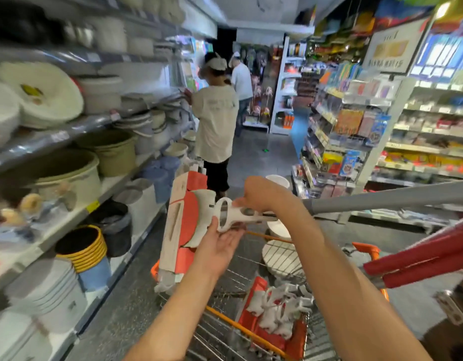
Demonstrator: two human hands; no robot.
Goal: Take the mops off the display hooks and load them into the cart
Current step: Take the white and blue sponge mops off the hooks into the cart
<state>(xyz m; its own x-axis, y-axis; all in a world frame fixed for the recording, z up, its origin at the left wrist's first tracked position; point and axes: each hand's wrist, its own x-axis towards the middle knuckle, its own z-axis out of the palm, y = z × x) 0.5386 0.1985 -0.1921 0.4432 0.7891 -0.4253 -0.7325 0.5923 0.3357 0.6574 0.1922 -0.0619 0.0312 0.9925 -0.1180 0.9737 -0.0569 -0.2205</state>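
Note:
I hold a mop above the cart point(365, 248). Its head point(183, 225) is white with a red and white cardboard sleeve and points left and down; its grey handle point(381, 199) runs off to the right. My right hand point(259, 195) grips the white neck of the mop from above. My left hand point(220, 246) lies palm up under the neck, fingers straight, supporting it. Inside the wire cart lie other mops, their white heads with red packaging point(274, 316) near me. Red handles point(420, 259) stick out over the cart's right side.
Shelves of plastic basins and buckets point(69, 175) line the left. Stacked yellow pots point(82, 246) stand at floor level. A shelf of small packaged goods point(355, 134) fills the right. Two people point(214, 121) stand ahead in the aisle. White round items point(280, 254) lie in the cart's far end.

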